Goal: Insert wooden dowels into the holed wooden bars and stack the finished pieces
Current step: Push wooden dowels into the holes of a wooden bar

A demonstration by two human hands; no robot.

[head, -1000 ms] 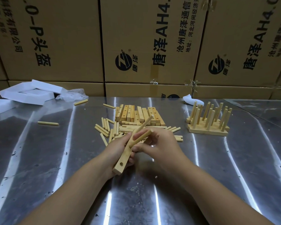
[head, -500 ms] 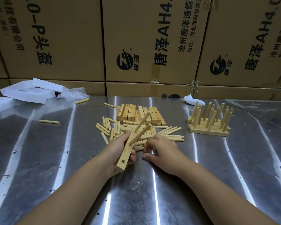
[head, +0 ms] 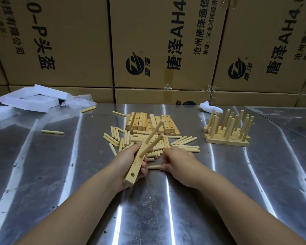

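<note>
The left grip is clasping the likely light, stiff holed bar mid-length while the right grip, closure unclear, is touching a roll-prone dowel at its nine o'clock.

The counter is bare sheet metal, glossy enough to throw long white streaks of light, though scuffed and flecked with dark specks. On it the loose round wooden dowels look pale, raw and matt, while the piled holed wooden bars are a warmer honey colour. The pale wooden bar gripped in the left hand shows fine grain and no varnish, like the stacked finished wooden pieces. Further back are matt white foam blocks, crinkled shiny clear plastic film, and dull brown cardboard boxes.
</note>
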